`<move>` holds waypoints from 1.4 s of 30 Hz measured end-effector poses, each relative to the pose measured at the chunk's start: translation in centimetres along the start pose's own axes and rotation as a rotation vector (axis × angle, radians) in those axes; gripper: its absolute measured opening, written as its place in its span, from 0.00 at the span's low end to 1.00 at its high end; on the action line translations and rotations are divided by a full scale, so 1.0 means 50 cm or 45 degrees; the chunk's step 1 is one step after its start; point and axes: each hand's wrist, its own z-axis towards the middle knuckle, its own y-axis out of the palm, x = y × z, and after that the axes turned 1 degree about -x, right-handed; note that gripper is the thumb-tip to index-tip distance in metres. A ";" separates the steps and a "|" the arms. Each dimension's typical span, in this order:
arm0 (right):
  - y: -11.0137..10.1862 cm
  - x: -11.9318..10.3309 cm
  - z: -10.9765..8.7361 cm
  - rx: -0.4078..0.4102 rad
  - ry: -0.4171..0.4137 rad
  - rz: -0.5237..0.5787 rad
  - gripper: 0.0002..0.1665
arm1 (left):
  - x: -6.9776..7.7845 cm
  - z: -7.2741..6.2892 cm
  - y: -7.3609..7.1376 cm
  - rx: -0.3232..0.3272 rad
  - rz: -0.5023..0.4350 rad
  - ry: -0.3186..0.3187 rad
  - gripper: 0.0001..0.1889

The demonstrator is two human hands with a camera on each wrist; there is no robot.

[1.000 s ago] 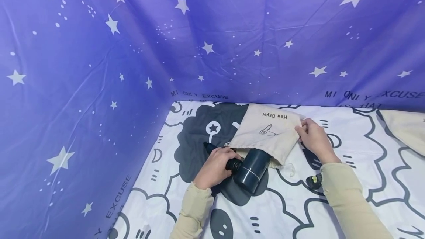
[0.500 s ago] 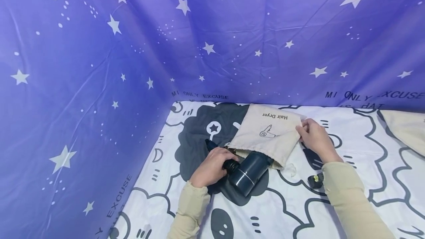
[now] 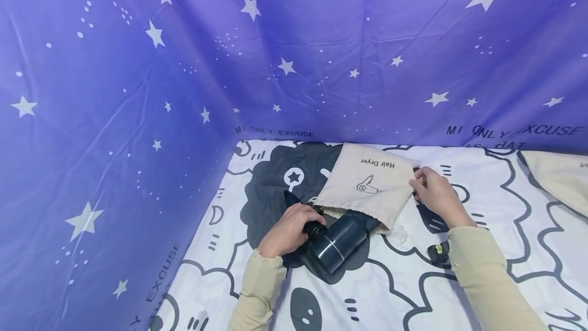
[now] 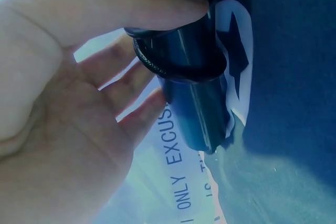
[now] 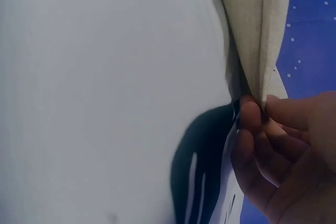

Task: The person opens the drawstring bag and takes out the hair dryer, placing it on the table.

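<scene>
Where the purple star-printed curtain (image 3: 349, 24) comes down to the white printed sheet (image 3: 381, 310), it walls off the far side and the left of the head view. Black outlines run across the sheet, and a big dark cartoon shape (image 3: 264, 203) lies under the middle of the work. Two pale beige sleeves reach in from the near side. On the sheet, close to the curtain, lies a cream cloth bag (image 3: 367, 183), its "Hair Dryer" lettering and line drawing upside down, its mouth facing the person. Well apart, at the right edge, another cream cloth piece (image 3: 558, 175) is cut off by the frame. The dark hair dryer (image 3: 337, 244) lies at the bag's mouth, its barrel slanting, one end hidden inside the cloth and the other out on the sheet. The left hand (image 3: 287, 231) grasps its handle, thumb across the near side and fingers behind, covering the handle's middle. The right hand (image 3: 436, 193) pinches the bag's right edge between thumb and fingers, hiding part of that edge. Beside the right sleeve sits a small black object (image 3: 438, 253) with a yellow-green mark. Smallest is a pale drawstring loop (image 3: 401, 234), just beside the bag's near right corner.
</scene>
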 end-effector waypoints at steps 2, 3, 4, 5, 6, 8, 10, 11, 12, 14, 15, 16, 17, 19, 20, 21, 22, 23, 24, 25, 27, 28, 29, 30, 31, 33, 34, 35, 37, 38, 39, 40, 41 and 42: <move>0.000 0.000 0.002 0.022 0.002 -0.019 0.13 | -0.002 0.000 0.000 -0.004 0.004 0.009 0.25; 0.001 0.000 0.002 0.030 0.002 -0.028 0.13 | -0.004 0.000 -0.001 -0.009 0.005 0.010 0.25; 0.002 0.000 0.003 0.038 0.000 -0.038 0.13 | -0.005 0.000 -0.001 -0.016 -0.002 0.009 0.26; 0.002 0.000 0.004 0.045 -0.001 -0.047 0.14 | -0.007 0.000 -0.001 -0.020 -0.006 0.009 0.26; 0.003 -0.001 0.004 0.054 -0.004 -0.056 0.14 | -0.009 0.000 -0.001 -0.024 -0.016 0.010 0.26; 0.005 -0.002 0.005 0.070 -0.011 -0.072 0.14 | -0.011 0.000 -0.002 -0.029 -0.035 0.014 0.27; 0.006 -0.002 0.006 0.087 -0.016 -0.082 0.14 | -0.014 0.000 -0.002 -0.028 -0.044 0.024 0.27; 0.007 -0.002 0.006 0.090 -0.015 -0.083 0.14 | -0.015 -0.001 -0.002 -0.029 -0.047 0.028 0.28; 0.007 -0.002 0.006 0.092 -0.016 -0.084 0.13 | -0.016 -0.002 -0.003 -0.031 -0.049 0.032 0.28; 0.008 -0.002 0.005 0.089 -0.013 -0.083 0.13 | -0.018 -0.005 -0.003 -0.035 -0.048 0.038 0.28; 0.008 -0.002 0.004 0.086 -0.011 -0.082 0.13 | -0.018 -0.006 -0.004 -0.039 -0.048 0.040 0.28; 0.008 -0.002 0.003 0.080 -0.008 -0.078 0.13 | -0.018 -0.007 -0.004 -0.042 -0.050 0.043 0.28; 0.007 -0.003 0.002 0.071 -0.007 -0.071 0.13 | -0.018 -0.008 -0.005 -0.045 -0.048 0.042 0.28; 0.004 -0.004 -0.001 0.049 0.003 -0.061 0.14 | -0.017 -0.009 -0.005 -0.051 -0.041 0.043 0.28; 0.002 -0.006 -0.003 0.031 0.009 -0.045 0.15 | -0.017 -0.008 -0.006 -0.055 -0.037 0.039 0.28; 0.001 -0.008 -0.005 0.014 0.015 -0.031 0.16 | -0.017 -0.008 -0.006 -0.059 -0.030 0.037 0.28; -0.001 -0.010 -0.007 -0.012 0.026 -0.011 0.18 | -0.016 -0.007 -0.006 -0.056 -0.018 0.038 0.27; -0.003 -0.011 -0.009 -0.042 0.029 0.004 0.20 | -0.016 -0.006 -0.006 -0.057 -0.015 0.033 0.27; -0.004 -0.013 -0.010 -0.074 0.034 0.019 0.22 | -0.016 -0.005 -0.007 -0.057 -0.014 0.030 0.27; -0.004 -0.015 -0.011 -0.104 0.034 0.038 0.24 | -0.016 -0.005 -0.007 -0.056 -0.009 0.029 0.27; -0.003 -0.019 -0.013 -0.151 0.026 0.050 0.27 | -0.016 -0.004 -0.008 -0.052 -0.010 0.029 0.28; -0.002 -0.021 -0.014 -0.169 0.020 0.050 0.27 | -0.016 -0.004 -0.009 -0.049 -0.009 0.029 0.28; 0.000 -0.023 -0.014 -0.175 0.009 0.047 0.27 | -0.017 -0.004 -0.010 -0.051 -0.019 0.028 0.28; 0.002 -0.024 -0.014 -0.172 0.001 0.045 0.26 | -0.017 -0.005 -0.011 -0.050 -0.021 0.031 0.28; 0.004 -0.025 -0.015 -0.162 -0.007 0.040 0.25 | -0.018 -0.005 -0.011 -0.047 -0.020 0.036 0.28; 0.007 -0.025 -0.015 -0.137 -0.019 0.035 0.23 | -0.019 -0.006 -0.012 -0.044 -0.024 0.042 0.28; 0.009 -0.025 -0.015 -0.123 -0.024 0.038 0.22 | -0.019 -0.006 -0.012 -0.041 -0.026 0.045 0.27; 0.010 -0.025 -0.015 -0.113 -0.026 0.043 0.20 | -0.019 -0.007 -0.013 -0.039 -0.031 0.048 0.27; 0.011 -0.024 -0.015 -0.095 -0.029 0.049 0.18 | -0.022 -0.009 -0.011 -0.030 -0.026 0.055 0.27; 0.012 -0.024 -0.015 -0.086 -0.030 0.053 0.17 | -0.022 -0.009 -0.010 -0.025 -0.024 0.057 0.27; 0.012 -0.023 -0.015 -0.080 -0.030 0.056 0.17 | -0.023 -0.010 -0.010 -0.021 -0.023 0.059 0.26; 0.012 -0.022 -0.015 -0.075 -0.029 0.060 0.16 | -0.023 -0.010 -0.011 -0.018 -0.024 0.059 0.26; 0.011 -0.022 -0.015 -0.071 -0.024 0.062 0.16 | -0.024 -0.011 -0.010 -0.013 -0.020 0.063 0.26; 0.011 -0.021 -0.015 -0.065 -0.023 0.062 0.15 | -0.024 -0.011 -0.010 -0.009 -0.016 0.065 0.26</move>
